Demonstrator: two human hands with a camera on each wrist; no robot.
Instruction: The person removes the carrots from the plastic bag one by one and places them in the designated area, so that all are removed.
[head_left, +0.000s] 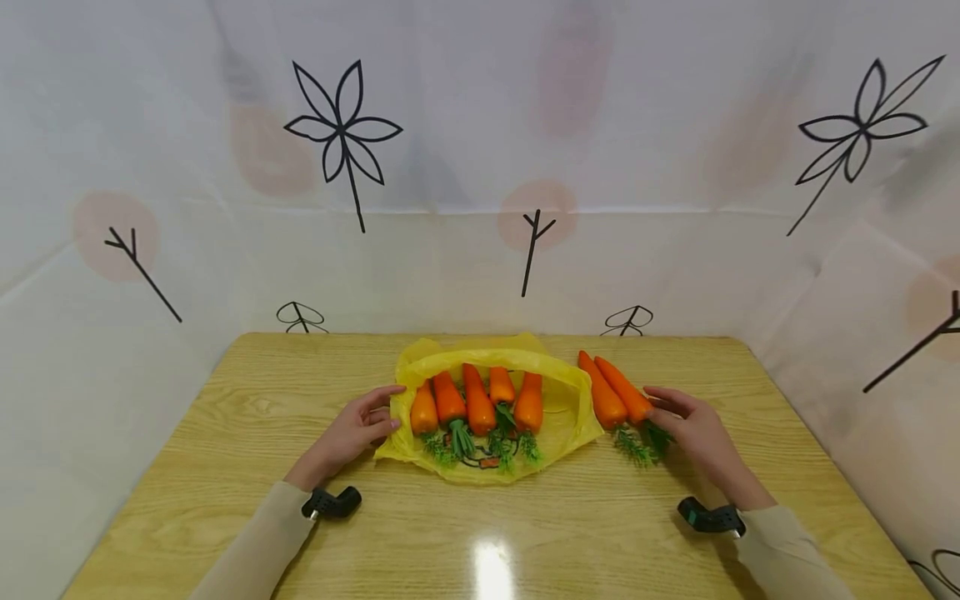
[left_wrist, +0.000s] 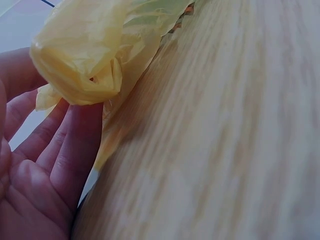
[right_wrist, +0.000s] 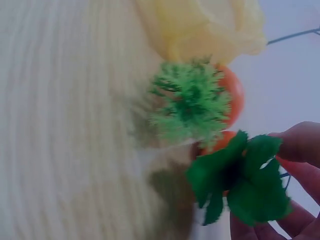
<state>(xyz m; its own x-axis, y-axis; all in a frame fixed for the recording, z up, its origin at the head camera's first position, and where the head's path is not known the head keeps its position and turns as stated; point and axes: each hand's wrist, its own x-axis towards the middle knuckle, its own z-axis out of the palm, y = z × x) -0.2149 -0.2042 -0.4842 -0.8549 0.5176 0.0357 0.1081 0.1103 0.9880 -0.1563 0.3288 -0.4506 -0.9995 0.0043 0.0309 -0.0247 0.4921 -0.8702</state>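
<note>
A yellow plastic bag [head_left: 558, 454] lies on its side, its mouth facing me. My left hand [head_left: 358, 429] holds the bag's left edge; in the left wrist view the crumpled bag [left_wrist: 80, 55] sits between the thumb and fingers [left_wrist: 82, 145]. Several orange carrots [head_left: 480, 402] with green tops lie side by side inside it. Right of the bag are two more carrots, the left one [head_left: 603, 396] with feathery greens [right_wrist: 192, 97]. My right hand [head_left: 693, 433] grips the outer carrot [head_left: 622, 387] near its leafy top [right_wrist: 240, 180], which partly hides the fingers in the right wrist view.
The wooden table [head_left: 420, 542] reaches back to a pale cloth backdrop [head_left: 450, 150] with black plant drawings. Black wrist cameras sit on the left wrist [head_left: 330, 503] and right wrist [head_left: 711, 517].
</note>
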